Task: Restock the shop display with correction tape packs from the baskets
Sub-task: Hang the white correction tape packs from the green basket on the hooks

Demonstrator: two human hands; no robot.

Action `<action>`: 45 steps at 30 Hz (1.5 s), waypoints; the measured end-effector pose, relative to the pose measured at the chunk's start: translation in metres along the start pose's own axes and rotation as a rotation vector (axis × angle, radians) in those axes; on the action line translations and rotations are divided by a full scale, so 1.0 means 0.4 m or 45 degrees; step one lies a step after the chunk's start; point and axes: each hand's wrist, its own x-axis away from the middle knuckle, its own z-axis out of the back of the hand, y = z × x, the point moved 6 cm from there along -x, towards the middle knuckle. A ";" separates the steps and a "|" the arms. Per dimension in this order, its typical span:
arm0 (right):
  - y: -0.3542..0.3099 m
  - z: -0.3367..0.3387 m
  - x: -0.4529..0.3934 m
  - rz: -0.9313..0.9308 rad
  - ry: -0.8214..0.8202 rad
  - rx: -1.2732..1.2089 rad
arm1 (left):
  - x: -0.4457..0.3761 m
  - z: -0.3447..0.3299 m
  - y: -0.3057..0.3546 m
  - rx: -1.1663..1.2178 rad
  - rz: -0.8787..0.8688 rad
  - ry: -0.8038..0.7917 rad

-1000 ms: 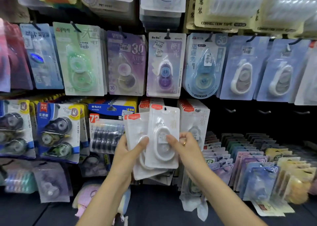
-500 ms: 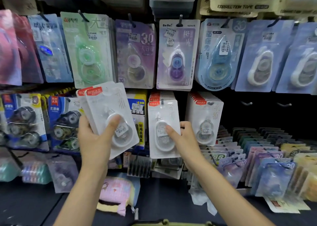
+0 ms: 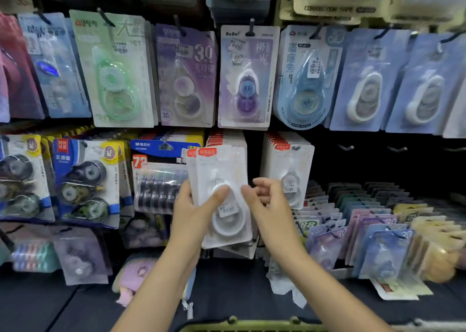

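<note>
- white blister packs [image 3: 222, 198], a small stack with red tabs, gripped in my left hand [image 3: 194, 213], thumb across the front, just ahead of the hung white rows.
- right hand [image 3: 267, 200] holds nothing; curled fingertips [image 3: 248, 191] at the stack's right edge.
- step, i judge: peeling off the front pack.
- next: pinch one, line its hole on the peg [image 3: 227, 140].
- green basket rim [image 3: 252, 328] low in view.

We see dim, even light and soft overall blur. Glare sheens the clear plastic blisters of the hanging packs [image 3: 248, 79]. Edges bow from wide-angle distortion, and the dark lower shelf [image 3: 239, 281] sinks into shadow.
</note>
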 end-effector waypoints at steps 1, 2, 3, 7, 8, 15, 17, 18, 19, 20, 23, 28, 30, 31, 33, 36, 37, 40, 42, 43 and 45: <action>0.004 0.007 0.009 -0.038 -0.050 -0.013 | 0.006 -0.025 -0.011 0.005 0.027 -0.041; 0.010 0.020 0.014 -0.071 -0.075 -0.003 | 0.012 -0.049 -0.021 0.011 0.052 -0.074; 0.015 0.040 0.017 -0.095 -0.081 0.017 | 0.017 -0.071 -0.031 0.018 0.075 -0.104; 0.048 0.168 0.015 -0.175 -0.004 -0.106 | 0.035 -0.151 -0.064 0.020 0.107 -0.216; 0.058 0.211 0.010 -0.192 0.045 -0.130 | 0.035 -0.166 -0.071 0.000 0.100 -0.226; 0.087 0.476 -0.068 -0.087 0.300 0.154 | 0.009 -0.211 -0.110 -0.052 0.111 -0.221; 0.092 0.504 -0.086 -0.082 0.267 0.184 | 0.003 -0.218 -0.119 -0.063 0.104 -0.226; 0.095 0.512 -0.091 -0.092 0.245 0.190 | 0.000 -0.222 -0.123 -0.069 0.102 -0.232; 0.098 0.516 -0.096 -0.108 0.226 0.181 | -0.004 -0.227 -0.127 -0.074 0.104 -0.240; 0.102 0.519 -0.099 -0.130 0.212 0.160 | -0.007 -0.235 -0.130 -0.078 0.105 -0.250; 0.107 0.521 -0.098 -0.162 0.194 0.107 | -0.018 -0.261 -0.133 -0.093 0.085 -0.274; 0.130 0.533 -0.113 -0.118 0.312 0.119 | -0.032 -0.279 -0.146 -0.105 0.082 -0.320; 0.147 0.525 -0.140 -0.146 0.260 0.160 | -0.044 -0.286 -0.144 -0.104 0.071 -0.324; 0.155 0.518 -0.155 -0.160 0.217 0.188 | -0.050 -0.291 -0.143 -0.096 0.071 -0.319; 0.166 0.504 -0.186 -0.172 0.154 0.259 | -0.057 -0.306 -0.141 -0.082 0.073 -0.315; 0.177 0.492 -0.208 -0.153 0.211 0.512 | -0.054 -0.334 -0.152 -0.085 0.081 -0.342; 0.172 0.497 -0.203 -0.108 0.303 0.619 | -0.051 -0.345 -0.156 -0.085 0.087 -0.361; 0.127 0.495 -0.148 0.127 0.508 0.615 | -0.040 -0.378 -0.158 -0.067 0.074 -0.422; 0.111 0.463 -0.111 0.124 0.365 0.325 | -0.031 -0.401 -0.150 -0.024 0.064 -0.431; 0.108 0.438 -0.093 0.061 0.246 0.193 | -0.025 -0.415 -0.148 -0.004 0.055 -0.446; 0.119 0.391 -0.062 -0.072 0.060 0.009 | -0.006 -0.444 -0.145 -0.001 0.046 -0.506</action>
